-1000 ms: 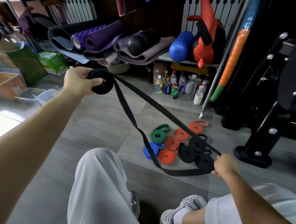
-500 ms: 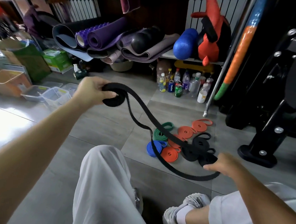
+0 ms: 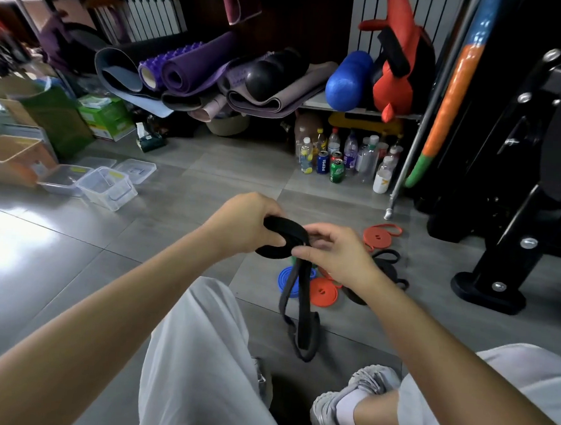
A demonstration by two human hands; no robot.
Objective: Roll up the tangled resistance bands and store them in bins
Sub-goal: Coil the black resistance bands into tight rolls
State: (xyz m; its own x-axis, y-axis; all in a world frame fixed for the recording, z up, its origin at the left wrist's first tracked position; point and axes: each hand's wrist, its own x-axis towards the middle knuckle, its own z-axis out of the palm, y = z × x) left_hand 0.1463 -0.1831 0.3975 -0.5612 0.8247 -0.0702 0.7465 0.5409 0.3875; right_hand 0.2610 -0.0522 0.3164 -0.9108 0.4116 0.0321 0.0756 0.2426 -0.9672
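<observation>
So the black band (image 3: 272,252) is up in the air right in front of you, half rolled into a flat coil, and your left grip (image 3: 239,226) has its fingers curled round that coil from the left side. Your right grip (image 3: 338,258) is touching the coil's right edge, thumb and forefinger pinching the strap right where it comes off the roll. The loose tail (image 3: 305,299) hangs straight down from there as a long narrow loop, dangling over the floor (image 3: 159,237) between your knees. Just past your hands, down on the grey tiles, sits the pile that's already rolled: a blue roll (image 3: 285,278) and an orange roll (image 3: 323,291) side by side, some black rolls (image 3: 389,268) partly hidden behind your right wrist, and another orange roll (image 3: 378,235) a bit farther out. The clear bins (image 3: 106,187) are well off to the left with lids lying beside them, next to a tan bin (image 3: 9,159). Further back there's a cluster of bottles and cans (image 3: 338,158) under a shelf, rolled yoga mats (image 3: 189,72) stacked up, a blue foam roller (image 3: 348,80), and a black machine base (image 3: 488,290) on the right.
</observation>
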